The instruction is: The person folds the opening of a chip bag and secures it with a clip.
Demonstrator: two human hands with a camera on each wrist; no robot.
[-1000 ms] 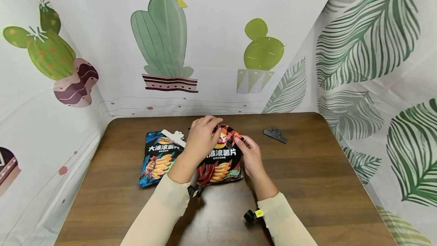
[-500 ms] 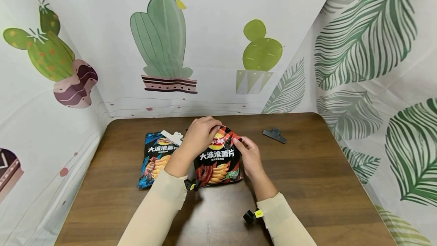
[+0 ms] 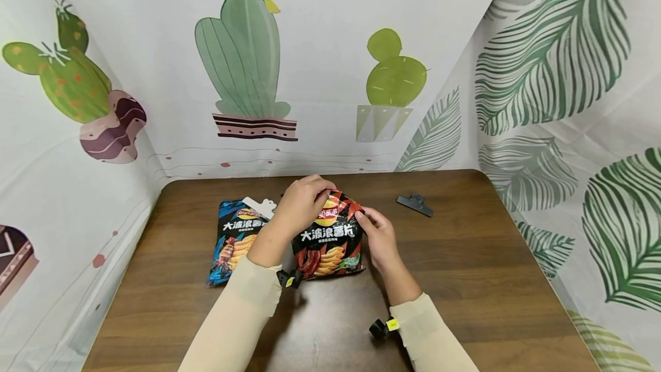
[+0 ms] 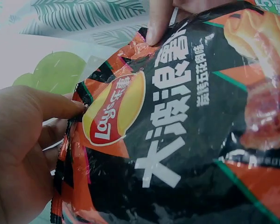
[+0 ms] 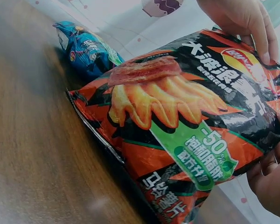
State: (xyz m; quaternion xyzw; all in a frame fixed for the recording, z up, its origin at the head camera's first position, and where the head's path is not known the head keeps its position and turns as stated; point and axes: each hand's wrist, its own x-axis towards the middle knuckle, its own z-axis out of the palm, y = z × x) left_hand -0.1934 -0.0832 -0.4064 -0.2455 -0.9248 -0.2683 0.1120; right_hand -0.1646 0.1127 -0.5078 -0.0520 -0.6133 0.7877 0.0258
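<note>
A black and red bag of potato chips [image 3: 330, 257] is held up at a tilt in the middle of the table, its printed front toward me. With thumb and fingers my left hand [image 3: 304, 205] pinches its top edge at the left; in the left wrist view the thumb presses beside the yellow logo. At the top right corner, my right hand [image 3: 381, 240] grips the bag, thumb in front and fingers behind. The right wrist view shows the bag's lower edge [image 5: 100, 137] close to the tabletop; whether it touches is unclear.
To the left lies a blue bag of chips [image 3: 232, 251], partly behind the left forearm, with a white clip [image 3: 260, 208] at its top. A black clip [image 3: 415, 204] rests at the back right of the wooden table [image 3: 475, 280]. A patterned cloth hangs behind.
My left hand and forearm have shifted slightly left, uncovering more of the bag's front and logo. The bag has tilted a little. My right hand keeps its grip almost in place.
</note>
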